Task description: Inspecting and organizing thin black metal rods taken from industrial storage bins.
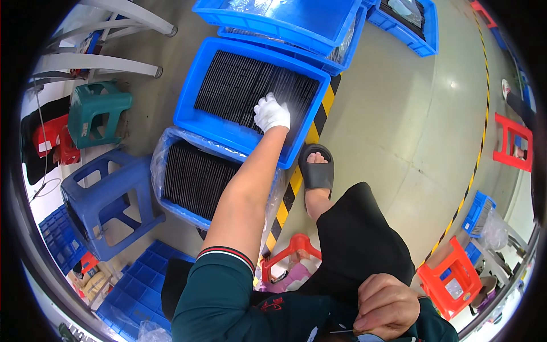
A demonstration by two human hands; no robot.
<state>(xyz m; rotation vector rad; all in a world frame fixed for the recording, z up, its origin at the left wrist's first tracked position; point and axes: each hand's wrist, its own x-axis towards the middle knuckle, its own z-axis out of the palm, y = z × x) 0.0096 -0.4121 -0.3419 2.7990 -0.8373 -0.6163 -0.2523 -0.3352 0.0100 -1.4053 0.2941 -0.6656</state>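
My left hand (272,114), in a white glove, reaches into a blue crate (219,122) packed with rows of thin black strips (228,85). Its fingers are curled down over the right part of the rows; whatever they grip is hidden beneath them. A hazy, see-through patch lies beside the fingers. My bare right hand (387,305) is close to my body at the lower edge, fingers folded together in a pinch. A thin, light sliver shows by its fingertips, too small to name. Nearer me, under my left forearm, a plastic-lined blue crate (160,191) holds more black strips (196,179).
More blue crates (279,28) are stacked beyond. A blue stool (108,176) and a green stool (97,111) stand left; red stools (450,279) stand right. Yellow-black floor tape (326,102) runs beside the crates, near my sandalled foot (317,171).
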